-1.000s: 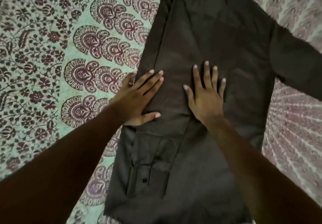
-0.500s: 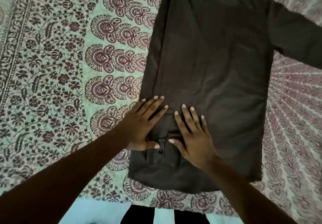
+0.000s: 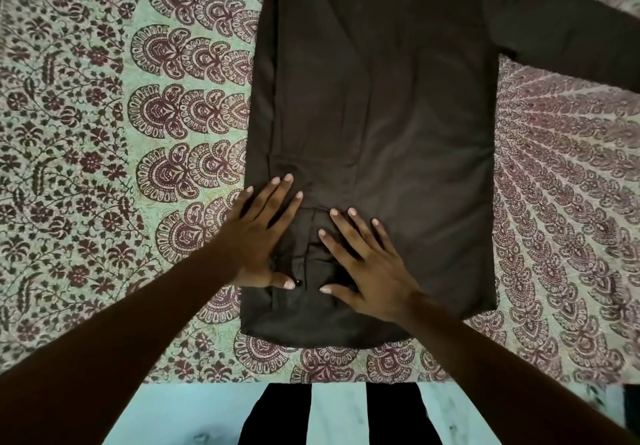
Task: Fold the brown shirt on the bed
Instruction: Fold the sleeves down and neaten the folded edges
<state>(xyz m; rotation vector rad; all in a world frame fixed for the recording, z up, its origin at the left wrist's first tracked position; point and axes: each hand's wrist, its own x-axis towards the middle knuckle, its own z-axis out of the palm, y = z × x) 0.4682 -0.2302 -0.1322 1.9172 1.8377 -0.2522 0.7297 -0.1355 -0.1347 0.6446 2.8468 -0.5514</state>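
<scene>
Now both hands lie flat on the brown shirt (image 3: pixel 381 115), which is spread lengthwise on the bed (image 3: pixel 86 133) and runs away from the fingertips to the top of the view. The left hand (image 3: pixel 263 240) is open, fingers straight and close together, pressing on the shirt's left edge, its outer side partly over the bed. The right hand (image 3: pixel 370 271) is just beside it, fingers straight and a little spread, pressing the cloth near the hem (image 3: pixel 329 335), which lies just behind both wrists. Between the two hands lies a folded-in cuff (image 3: pixel 311 247), and a small dark button (image 3: pixel 298 282) sits just beside the left thumb tip. Well beyond the right hand, up and to its right, one sleeve (image 3: pixel 571 39) stretches out sideways across the bed. Behind the forearms the bed ends and a pale floor (image 3: pixel 173 413) shows.
</scene>
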